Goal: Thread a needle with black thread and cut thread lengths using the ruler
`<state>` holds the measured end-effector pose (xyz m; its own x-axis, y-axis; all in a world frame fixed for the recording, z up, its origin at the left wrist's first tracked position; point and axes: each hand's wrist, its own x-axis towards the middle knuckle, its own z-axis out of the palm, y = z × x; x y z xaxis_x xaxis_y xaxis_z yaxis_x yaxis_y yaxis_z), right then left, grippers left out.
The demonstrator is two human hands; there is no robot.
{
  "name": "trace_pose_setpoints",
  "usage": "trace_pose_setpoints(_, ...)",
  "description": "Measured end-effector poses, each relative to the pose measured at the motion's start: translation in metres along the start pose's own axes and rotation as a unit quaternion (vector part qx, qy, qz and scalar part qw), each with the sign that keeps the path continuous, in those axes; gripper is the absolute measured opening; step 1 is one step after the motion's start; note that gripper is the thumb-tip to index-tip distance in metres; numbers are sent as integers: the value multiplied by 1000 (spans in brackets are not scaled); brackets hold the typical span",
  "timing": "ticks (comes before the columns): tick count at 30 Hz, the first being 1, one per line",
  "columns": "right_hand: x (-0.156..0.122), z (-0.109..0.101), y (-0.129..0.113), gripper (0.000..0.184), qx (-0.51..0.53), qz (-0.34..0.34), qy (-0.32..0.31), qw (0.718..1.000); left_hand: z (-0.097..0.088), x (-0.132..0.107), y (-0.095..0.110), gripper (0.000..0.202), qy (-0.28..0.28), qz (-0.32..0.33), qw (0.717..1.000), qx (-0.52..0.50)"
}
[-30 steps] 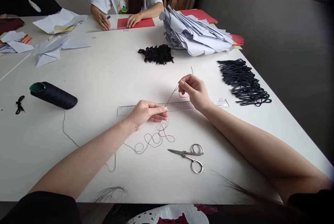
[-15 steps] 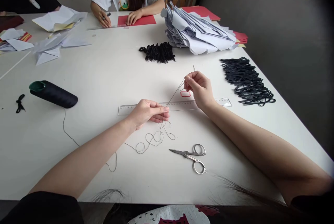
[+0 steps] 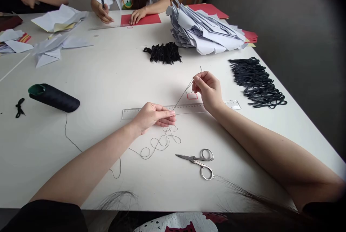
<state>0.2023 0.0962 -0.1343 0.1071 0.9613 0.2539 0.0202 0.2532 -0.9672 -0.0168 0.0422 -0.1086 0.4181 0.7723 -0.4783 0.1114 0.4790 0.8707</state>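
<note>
A thin dark thread (image 3: 181, 98) runs taut between my two hands. My left hand (image 3: 156, 116) pinches it between thumb and fingers above the ruler. My right hand (image 3: 207, 86), higher and to the right, pinches the other end, and a short tip sticks up past its fingers. Below my left hand, slack thread lies in loose loops on the table. It trails under my left forearm toward a black thread spool (image 3: 54, 97) lying on its side. A clear ruler (image 3: 189, 108) lies under both hands. Silver scissors (image 3: 198, 160) rest partly open in front of me.
Black thread bundles lie at the right (image 3: 255, 80) and further back (image 3: 163, 52). A tall paper stack (image 3: 205, 32) stands behind them. Across the white table (image 3: 94, 127), a person holds a pen over red paper (image 3: 152, 19). Another person sits at far left.
My right hand has shifted slightly up and right with the thread; my left hand stays nearly still. Across the table, the person's pen hand has lifted and turned upright.
</note>
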Motion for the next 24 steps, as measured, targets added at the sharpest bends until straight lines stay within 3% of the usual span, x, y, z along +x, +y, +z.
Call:
trace_pose_setpoints(19, -2, 3, -3, 28, 30, 6, 8, 1000, 4, -1, 1, 39, 15, -17, 999, 29)
trace_pose_setpoints(22, 0, 2, -2, 24, -4, 16, 10, 1000, 5, -1, 1, 40, 19, -16, 999, 27)
trace_pose_setpoints(24, 3, -1, -3, 19, -83, 39, -3, 996, 5, 0, 1, 41, 17, -14, 999, 26)
